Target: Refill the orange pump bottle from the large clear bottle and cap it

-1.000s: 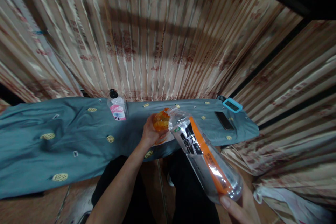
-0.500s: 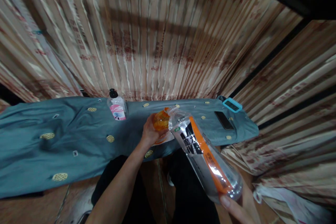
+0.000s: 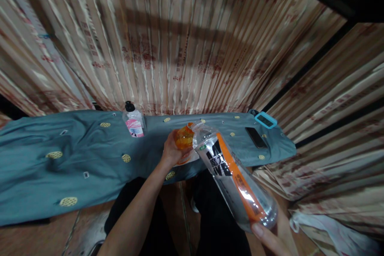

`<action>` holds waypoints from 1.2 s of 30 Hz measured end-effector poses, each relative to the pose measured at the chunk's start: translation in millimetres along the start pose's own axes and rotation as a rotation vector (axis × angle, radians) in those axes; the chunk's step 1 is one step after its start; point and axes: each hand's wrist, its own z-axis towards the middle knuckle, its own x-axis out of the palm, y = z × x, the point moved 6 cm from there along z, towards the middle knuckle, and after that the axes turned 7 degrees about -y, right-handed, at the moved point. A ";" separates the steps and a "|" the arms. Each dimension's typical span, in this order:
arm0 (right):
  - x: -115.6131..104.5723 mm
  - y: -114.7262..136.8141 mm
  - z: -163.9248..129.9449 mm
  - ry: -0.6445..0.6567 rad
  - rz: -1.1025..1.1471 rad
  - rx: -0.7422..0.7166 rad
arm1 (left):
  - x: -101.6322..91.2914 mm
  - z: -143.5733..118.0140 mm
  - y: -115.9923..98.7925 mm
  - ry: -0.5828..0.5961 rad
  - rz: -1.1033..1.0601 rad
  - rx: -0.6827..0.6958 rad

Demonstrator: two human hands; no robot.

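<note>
Tilting across the lower right of the frame, there it was: the large clear bottle (image 3: 231, 176), its silver-and-orange label facing up, its base down toward the corner! The right hand (image 3: 271, 238) gripped that base, thumb laid along the near side, the other fingers mostly hidden from me. And at the centre, the left hand (image 3: 173, 149) was curled around the orange bottle (image 3: 183, 138), just above the teal cloth (image 3: 99, 160) on the tabletop. The clear bottle's neck end sat right at the orange one's top; touching or barely apart, I couldn't tell! Left of centre stood a bottle with a black top and pink label (image 3: 134, 123), well apart from both hands. Over at centre right lay a dark phone (image 3: 256, 138), with a blue-framed device (image 3: 265, 120) just beyond it, near the striped curtain (image 3: 180, 56).
</note>
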 end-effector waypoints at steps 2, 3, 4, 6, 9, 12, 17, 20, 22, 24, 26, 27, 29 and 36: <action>-0.9 -0.9 0.4 -0.004 -0.015 -0.003 | 0.3 -0.1 0.0 0.003 -0.002 -0.008; -1.5 -1.4 0.6 -0.009 -0.023 -0.008 | 0.6 -0.1 0.1 0.006 -0.004 -0.013; -1.9 -2.0 0.7 -0.011 -0.026 -0.012 | 0.9 -0.1 0.1 0.007 -0.006 -0.016; -2.4 -3.7 0.8 -0.014 -0.018 -0.015 | 1.3 0.2 0.0 0.008 -0.005 -0.016; -3.8 -5.9 0.9 -0.028 -0.028 -0.020 | 1.1 0.5 0.6 0.005 0.001 -0.020; -5.8 -6.5 1.2 -0.050 -0.052 -0.017 | 0.1 0.5 1.6 -0.002 0.001 -0.024; -4.8 -5.4 1.1 -0.024 -0.052 -0.031 | 0.1 0.0 2.7 0.000 -0.020 -0.010; -7.3 -9.2 1.8 -0.042 -0.058 -0.036 | 0.3 0.1 3.8 -0.007 -0.033 -0.010; -8.2 -11.9 2.6 -0.035 -0.053 -0.037 | 0.8 0.2 4.6 -0.007 -0.043 -0.012; -8.2 -11.7 3.1 -0.018 -0.052 -0.052 | 1.5 0.3 5.5 0.000 -0.056 -0.018; -7.1 -9.4 3.1 0.001 -0.062 -0.058 | 1.7 0.5 6.7 0.000 -0.055 -0.027; -6.5 -7.6 2.9 0.003 -0.071 -0.059 | 1.6 0.5 7.1 -0.002 -0.048 -0.030; -5.5 -4.8 2.1 0.000 -0.080 -0.053 | 1.4 0.6 7.6 -0.004 -0.042 -0.033; -9.0 -14.3 2.6 -0.032 -0.052 -0.019 | 1.8 0.2 6.7 -0.001 -0.051 -0.026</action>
